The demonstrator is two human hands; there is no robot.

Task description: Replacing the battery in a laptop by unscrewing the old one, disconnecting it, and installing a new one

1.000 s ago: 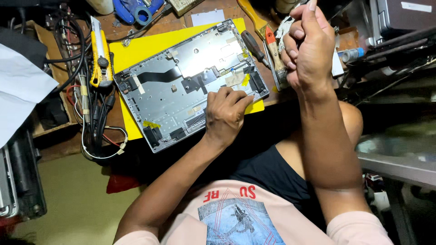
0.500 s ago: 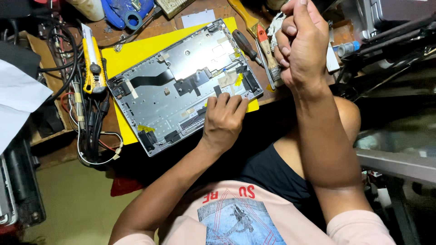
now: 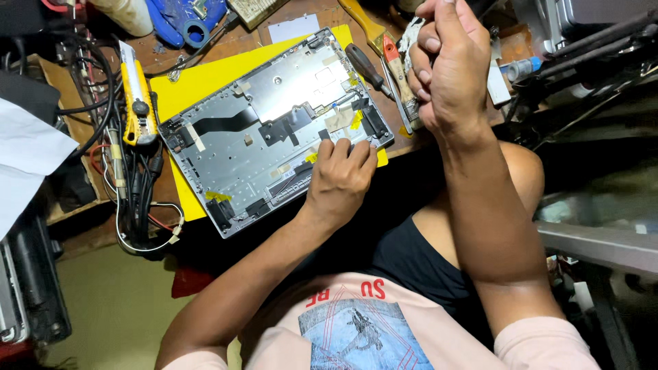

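Resting on: the opened laptop base (image 3: 274, 130) lies inside-up on a yellow mat (image 3: 199, 79), tilted across the workbench (image 3: 240, 38), its near corner jutting past the bench edge toward the person.
Left hand: the left hand (image 3: 339, 181) sits on the near long edge of the base, fingers curled close together with their tips pressing down on the metal by some yellow tape tabs.
Right hand: the right hand (image 3: 449, 65) is raised above the bench's right end, fingers closed into a loose fist; whether something small is pinched inside I cannot tell.
Handling: the base looks like a thin, stiff metal shell, fairly light, probably slick on the mat; the black ribbon cables and taped parts inside look fragile, so the bare rim and corners seem the safe places to grip.
Beside it: a black-handled screwdriver (image 3: 363, 65) and an orange-handled tool (image 3: 394, 65) lie just right of the base.
Further left: a yellow utility knife (image 3: 135, 96) rests over a tangle of black cables (image 3: 133, 178).
Far edge: a blue tool (image 3: 185, 20) lies at the top.
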